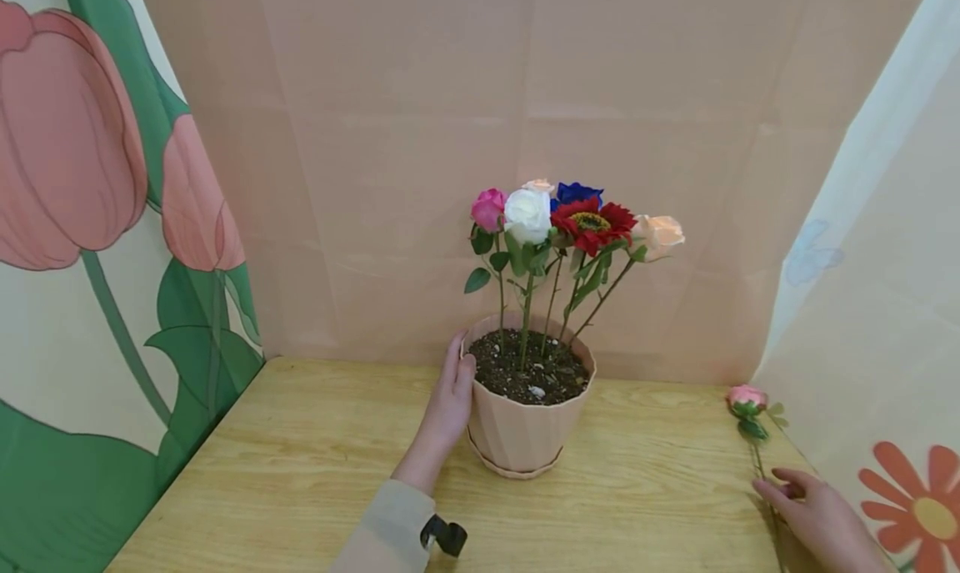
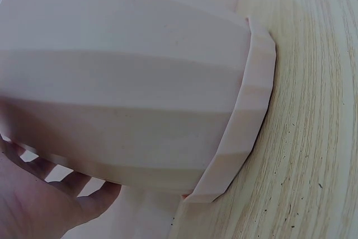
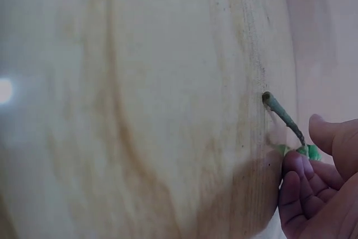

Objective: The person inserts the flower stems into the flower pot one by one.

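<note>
A pale pink flower pot (image 1: pixel 525 431) with dark soil (image 1: pixel 517 381) stands upright on its saucer (image 1: pixel 517 473). My left hand (image 1: pixel 452 385) grips its left side near the rim, fingers curving around the wall in the left wrist view. Several artificial flowers rise from the soil: a magenta rose (image 1: pixel 488 209), a white flower (image 1: pixel 527 215), a blue flower (image 1: pixel 577 194), a red flower (image 1: pixel 594 225) and peach roses (image 1: pixel 660 236). At the far right lies a pink rose (image 1: pixel 747 396) on its stem. My right hand (image 1: pixel 817 510) is at that stem, thumb and fingers apart around it.
The wooden table (image 1: pixel 300 464) carries the pot and the lone rose. A plain pinkish cloth (image 1: pixel 397 181) hangs behind it. Printed panels stand at both sides, with tulips (image 1: pixel 67 139) on the left and an orange flower (image 1: pixel 933 515) on the right.
</note>
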Action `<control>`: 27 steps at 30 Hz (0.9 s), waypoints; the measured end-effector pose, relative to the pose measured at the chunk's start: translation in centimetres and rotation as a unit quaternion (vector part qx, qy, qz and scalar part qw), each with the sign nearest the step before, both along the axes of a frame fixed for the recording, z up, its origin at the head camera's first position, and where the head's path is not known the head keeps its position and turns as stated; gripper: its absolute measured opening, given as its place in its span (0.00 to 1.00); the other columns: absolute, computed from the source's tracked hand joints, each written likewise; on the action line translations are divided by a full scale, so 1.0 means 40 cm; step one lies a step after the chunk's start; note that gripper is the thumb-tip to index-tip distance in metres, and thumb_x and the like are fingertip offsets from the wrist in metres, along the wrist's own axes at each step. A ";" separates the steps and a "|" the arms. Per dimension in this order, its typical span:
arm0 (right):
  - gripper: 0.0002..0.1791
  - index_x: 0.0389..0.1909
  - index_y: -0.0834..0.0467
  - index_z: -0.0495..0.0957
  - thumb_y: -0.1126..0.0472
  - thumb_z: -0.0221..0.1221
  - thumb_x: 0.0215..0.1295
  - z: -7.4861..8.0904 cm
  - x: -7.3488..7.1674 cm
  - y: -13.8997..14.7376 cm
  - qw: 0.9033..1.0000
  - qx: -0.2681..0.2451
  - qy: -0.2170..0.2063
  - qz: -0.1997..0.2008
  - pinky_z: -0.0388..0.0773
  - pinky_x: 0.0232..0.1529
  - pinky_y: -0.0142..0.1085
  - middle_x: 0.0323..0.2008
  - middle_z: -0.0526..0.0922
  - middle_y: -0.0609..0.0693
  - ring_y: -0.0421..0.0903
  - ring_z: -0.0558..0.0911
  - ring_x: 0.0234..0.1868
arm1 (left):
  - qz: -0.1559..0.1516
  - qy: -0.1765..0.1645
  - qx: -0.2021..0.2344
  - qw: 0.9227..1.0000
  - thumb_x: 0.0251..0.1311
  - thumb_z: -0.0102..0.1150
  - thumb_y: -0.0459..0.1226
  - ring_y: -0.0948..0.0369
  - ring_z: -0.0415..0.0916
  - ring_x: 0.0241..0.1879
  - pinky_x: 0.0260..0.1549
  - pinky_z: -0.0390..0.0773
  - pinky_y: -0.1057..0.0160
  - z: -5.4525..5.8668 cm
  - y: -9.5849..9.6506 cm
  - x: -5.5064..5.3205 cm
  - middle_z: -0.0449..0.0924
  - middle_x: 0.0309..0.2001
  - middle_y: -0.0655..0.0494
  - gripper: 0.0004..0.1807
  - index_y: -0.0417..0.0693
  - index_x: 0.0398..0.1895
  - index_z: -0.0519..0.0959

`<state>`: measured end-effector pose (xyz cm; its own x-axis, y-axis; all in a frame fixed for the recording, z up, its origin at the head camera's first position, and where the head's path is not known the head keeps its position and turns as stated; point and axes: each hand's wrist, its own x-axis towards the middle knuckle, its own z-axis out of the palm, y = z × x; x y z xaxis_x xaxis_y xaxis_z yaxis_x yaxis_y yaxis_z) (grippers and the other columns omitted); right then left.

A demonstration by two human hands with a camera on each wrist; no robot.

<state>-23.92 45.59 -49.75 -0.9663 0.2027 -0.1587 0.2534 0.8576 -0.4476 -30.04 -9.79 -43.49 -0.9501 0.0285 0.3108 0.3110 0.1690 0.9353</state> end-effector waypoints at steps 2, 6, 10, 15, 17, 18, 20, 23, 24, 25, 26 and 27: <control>0.62 0.68 0.84 0.67 0.22 0.56 0.75 0.005 0.005 -0.008 1.000 0.000 -0.002 0.000 0.82 0.47 0.61 0.46 0.85 0.71 0.67 0.84 0.48 | 0.002 0.001 -0.001 1.000 0.91 0.35 0.53 0.41 0.54 0.84 0.80 0.56 0.33 -0.002 -0.001 -0.001 0.51 0.89 0.49 0.32 0.65 0.92 0.49; 0.60 0.68 0.84 0.67 0.25 0.58 0.76 0.009 0.007 -0.016 1.000 0.001 0.001 -0.004 0.82 0.48 0.61 0.47 0.85 0.73 0.67 0.84 0.48 | 0.005 0.004 -0.004 1.000 0.91 0.35 0.53 0.41 0.54 0.84 0.80 0.56 0.33 -0.003 0.000 -0.002 0.52 0.89 0.48 0.32 0.65 0.92 0.50; 0.59 0.67 0.84 0.68 0.26 0.61 0.74 0.003 0.005 -0.017 1.000 0.003 0.000 -0.011 0.82 0.49 0.61 0.49 0.84 0.75 0.68 0.84 0.50 | 0.007 0.006 -0.004 1.000 0.91 0.35 0.53 0.41 0.54 0.84 0.80 0.56 0.33 -0.001 0.002 -0.002 0.53 0.88 0.49 0.32 0.66 0.92 0.51; 0.56 0.67 0.83 0.69 0.27 0.60 0.77 0.002 0.005 -0.016 1.000 0.005 0.004 -0.002 0.83 0.48 0.61 0.49 0.85 0.75 0.69 0.85 0.50 | 0.005 0.009 -0.001 1.000 0.91 0.35 0.52 0.42 0.54 0.84 0.81 0.56 0.34 0.003 0.003 0.000 0.53 0.88 0.48 0.32 0.64 0.91 0.51; 0.55 0.68 0.81 0.71 0.28 0.59 0.78 0.002 0.007 -0.013 1.000 0.002 0.008 0.001 0.82 0.48 0.61 0.48 0.86 0.73 0.68 0.85 0.49 | 0.004 0.010 -0.001 1.000 0.91 0.35 0.52 0.42 0.54 0.84 0.81 0.56 0.34 0.003 0.003 0.001 0.53 0.88 0.48 0.32 0.64 0.91 0.51; 0.53 0.68 0.80 0.72 0.28 0.58 0.79 0.002 0.007 -0.012 1.000 0.001 0.011 0.000 0.82 0.48 0.61 0.48 0.86 0.73 0.67 0.85 0.49 | 0.004 0.010 -0.001 1.000 0.91 0.36 0.52 0.42 0.54 0.85 0.81 0.56 0.34 0.003 0.003 0.001 0.53 0.88 0.48 0.32 0.64 0.91 0.51; 0.52 0.68 0.79 0.74 0.28 0.58 0.78 -0.001 0.008 -0.010 1.000 -0.003 0.016 -0.002 0.82 0.48 0.61 0.48 0.86 0.72 0.66 0.85 0.49 | 0.005 0.010 -0.001 1.000 0.91 0.36 0.52 0.42 0.54 0.84 0.81 0.56 0.34 0.003 0.003 0.001 0.53 0.88 0.48 0.32 0.64 0.91 0.51; 0.51 0.67 0.76 0.76 0.28 0.60 0.77 -0.006 0.007 -0.005 1.000 -0.006 0.019 -0.002 0.82 0.48 0.61 0.51 0.86 0.73 0.68 0.85 0.50 | 0.005 0.009 -0.001 1.000 0.91 0.36 0.52 0.42 0.54 0.84 0.81 0.56 0.34 0.002 0.002 0.000 0.53 0.88 0.49 0.31 0.65 0.91 0.51; 0.51 0.67 0.76 0.77 0.28 0.60 0.77 -0.007 0.007 -0.005 1.000 -0.005 0.020 -0.003 0.82 0.48 0.61 0.52 0.86 0.74 0.68 0.85 0.51 | 0.005 0.008 0.000 1.000 0.91 0.36 0.52 0.42 0.54 0.84 0.81 0.56 0.34 0.002 0.002 0.000 0.53 0.88 0.49 0.31 0.65 0.91 0.51; 0.50 0.67 0.76 0.77 0.28 0.61 0.76 -0.007 0.007 -0.005 1.000 -0.006 0.020 -0.002 0.82 0.48 0.61 0.52 0.86 0.74 0.69 0.85 0.51 | 0.006 0.007 0.000 1.000 0.91 0.36 0.52 0.42 0.55 0.84 0.80 0.56 0.34 0.003 0.002 0.001 0.53 0.88 0.50 0.31 0.65 0.91 0.51; 0.49 0.67 0.75 0.77 0.29 0.61 0.77 -0.006 0.007 -0.006 1.000 -0.007 0.020 -0.002 0.82 0.49 0.61 0.54 0.85 0.75 0.70 0.84 0.52 | 0.006 0.007 0.000 1.000 0.91 0.36 0.52 0.42 0.55 0.84 0.81 0.56 0.34 0.003 0.002 0.001 0.53 0.88 0.50 0.31 0.65 0.91 0.51; 0.49 0.66 0.75 0.77 0.30 0.62 0.77 -0.004 0.009 -0.007 1.000 -0.009 0.018 -0.002 0.82 0.49 0.62 0.54 0.85 0.75 0.70 0.84 0.53 | 0.005 0.005 0.000 1.000 0.91 0.36 0.53 0.42 0.55 0.84 0.80 0.56 0.34 0.003 0.002 0.002 0.53 0.88 0.50 0.31 0.65 0.91 0.51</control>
<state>-23.57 45.32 -49.92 -0.9708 0.2033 -0.1271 0.2394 0.8487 -0.4715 -29.96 -9.70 -43.35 -0.9468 0.0184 0.3212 0.3194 0.1729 0.9317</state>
